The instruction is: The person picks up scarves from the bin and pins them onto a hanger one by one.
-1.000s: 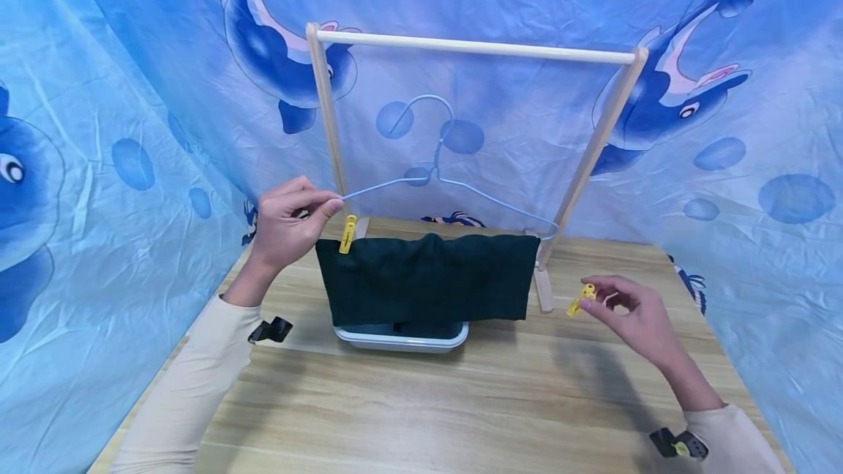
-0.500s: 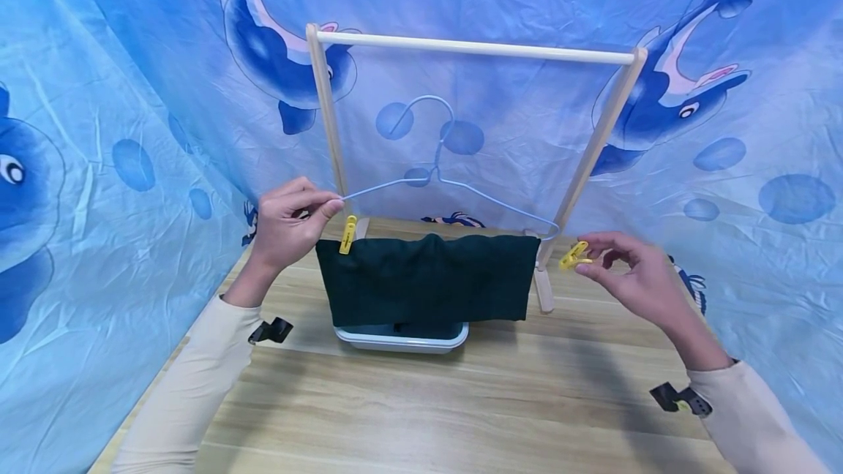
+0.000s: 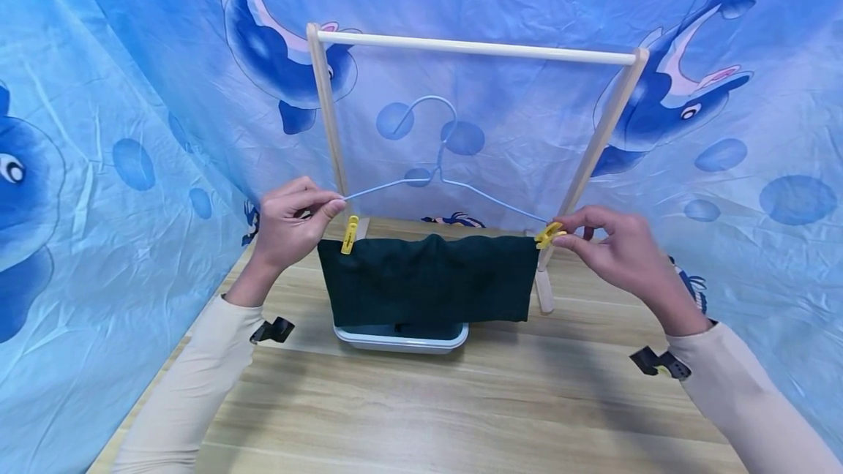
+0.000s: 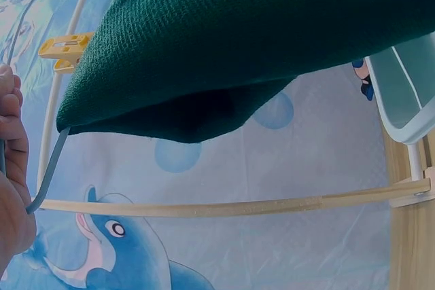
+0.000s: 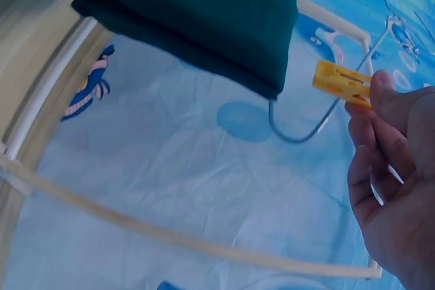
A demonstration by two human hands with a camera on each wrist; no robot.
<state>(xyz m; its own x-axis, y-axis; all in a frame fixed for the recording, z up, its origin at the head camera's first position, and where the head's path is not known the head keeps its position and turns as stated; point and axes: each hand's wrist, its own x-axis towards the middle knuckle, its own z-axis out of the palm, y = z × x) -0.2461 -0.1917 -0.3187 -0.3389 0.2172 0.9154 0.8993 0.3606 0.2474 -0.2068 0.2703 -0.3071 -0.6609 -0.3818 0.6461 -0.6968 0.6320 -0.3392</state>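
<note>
My left hand [image 3: 293, 222] pinches the left shoulder of a light blue wire hanger [image 3: 490, 200]. A dark green cloth [image 3: 431, 280] hangs folded over the hanger's lower bar. One yellow clothespin [image 3: 350, 234] grips the cloth's top edge near its left end. Between thumb and fingers, my right hand [image 3: 612, 247] holds a second yellow clothespin [image 5: 341, 83] at the cloth's top right corner. In the right wrist view that clothespin is just beside the cloth, overlapping the hanger wire. The hanger's hook stands up in front of the rack, below its white rod.
A wooden rack with a white rod [image 3: 474, 47] stands behind the hanger. Under the cloth, a white-rimmed basin [image 3: 402, 344] sits on the wood-grain table [image 3: 421, 415]. Blue curtains with dolphins [image 3: 777, 254] enclose the back and sides.
My right hand has moved up and left, bringing its clothespin from over the table to the cloth's right corner. The left hand keeps its place on the hanger.
</note>
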